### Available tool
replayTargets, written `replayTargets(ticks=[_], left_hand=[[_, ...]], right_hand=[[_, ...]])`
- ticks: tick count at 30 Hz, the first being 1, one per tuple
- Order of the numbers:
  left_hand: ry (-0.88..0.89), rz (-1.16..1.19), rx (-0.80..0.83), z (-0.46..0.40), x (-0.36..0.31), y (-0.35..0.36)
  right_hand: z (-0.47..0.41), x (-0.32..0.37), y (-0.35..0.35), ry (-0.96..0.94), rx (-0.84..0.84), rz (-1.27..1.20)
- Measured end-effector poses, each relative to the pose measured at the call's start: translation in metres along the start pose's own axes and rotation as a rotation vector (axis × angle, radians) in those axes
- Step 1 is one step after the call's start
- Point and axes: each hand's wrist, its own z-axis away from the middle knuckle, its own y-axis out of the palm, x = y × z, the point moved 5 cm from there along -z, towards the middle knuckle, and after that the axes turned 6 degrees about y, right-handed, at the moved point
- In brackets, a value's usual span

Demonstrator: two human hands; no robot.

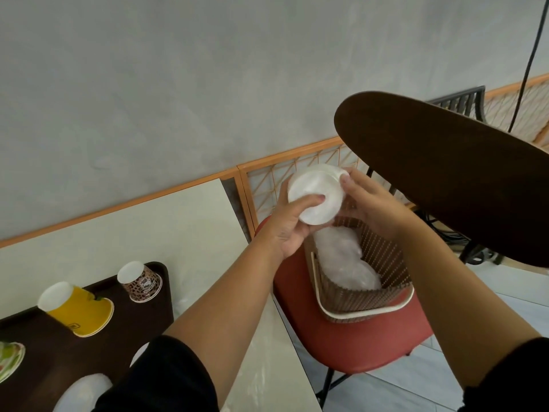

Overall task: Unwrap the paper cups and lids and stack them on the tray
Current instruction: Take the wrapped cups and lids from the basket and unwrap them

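Note:
A stack of white lids (316, 194) in clear wrap is held up over a woven basket (365, 298). My left hand (292, 224) grips the stack from below, thumb pressed on its flat face. My right hand (368, 200) holds its far rim with curled fingers. On the dark tray (142, 319) at lower left stand upside-down cup stacks: a yellow one (78, 307), a leopard-print one (139, 281) and a green-patterned one (10, 361) at the frame's edge. White lids (86, 391) lie at the tray's near side, partly hidden by my left sleeve.
The basket holds crumpled clear plastic (341, 260) and sits on a red chair (356, 349) right of the cream table (148, 233). A dark round tabletop (445, 173) overhangs at right. An orange-framed lattice rail (267, 179) runs along the grey wall.

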Motion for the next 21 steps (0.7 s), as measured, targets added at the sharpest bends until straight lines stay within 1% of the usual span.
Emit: replayTargets(ticks=[1,2,3,4,5,6,7,8,9,12,13,16,20,21], left_hand=[[0.016,-0.006,-0.037,0.001,-0.002,-0.003],[0.036,-0.019,-0.077,0.001,-0.005,-0.008],[0.053,-0.029,-0.112,0.001,-0.008,-0.013],[0.065,-0.034,-0.137,0.001,-0.01,-0.017],[0.072,-0.039,-0.153,0.001,-0.012,-0.021],[0.075,-0.051,-0.16,0.002,-0.013,-0.024],[0.076,-0.072,-0.164,0.003,-0.014,-0.026],[0.078,-0.095,-0.172,0.004,-0.014,-0.028],[0.08,-0.118,-0.183,0.005,-0.014,-0.03],[0.075,-0.218,-0.201,0.008,-0.014,-0.035],[0.071,-0.26,-0.2,0.009,-0.013,-0.036],[0.065,-0.301,-0.212,0.011,-0.014,-0.04],[0.077,-0.257,-0.23,0.011,-0.016,-0.043],[0.074,-0.238,-0.231,0.01,-0.015,-0.044]], right_hand=[[-0.001,-0.004,0.001,0.045,-0.006,-0.014],[-0.004,-0.013,-0.001,0.104,-0.059,0.034],[-0.007,-0.023,-0.006,0.177,-0.128,0.174],[-0.011,-0.037,-0.011,0.284,-0.146,0.43],[-0.013,-0.055,-0.014,0.441,-0.098,0.68],[-0.012,-0.071,-0.015,0.602,-0.009,0.882],[-0.006,-0.085,-0.015,0.787,0.079,0.979],[-0.001,-0.094,-0.014,0.926,0.119,0.981],[0.004,-0.095,-0.012,0.974,0.136,1.002],[0.004,-0.097,-0.008,0.994,0.168,1.164],[0.003,-0.101,-0.006,0.998,0.193,1.176],[0.002,-0.11,0.002,1.012,0.225,1.105],[0.01,-0.107,0.008,0.965,0.309,1.149],[0.013,-0.106,0.008,0.957,0.278,1.096]])
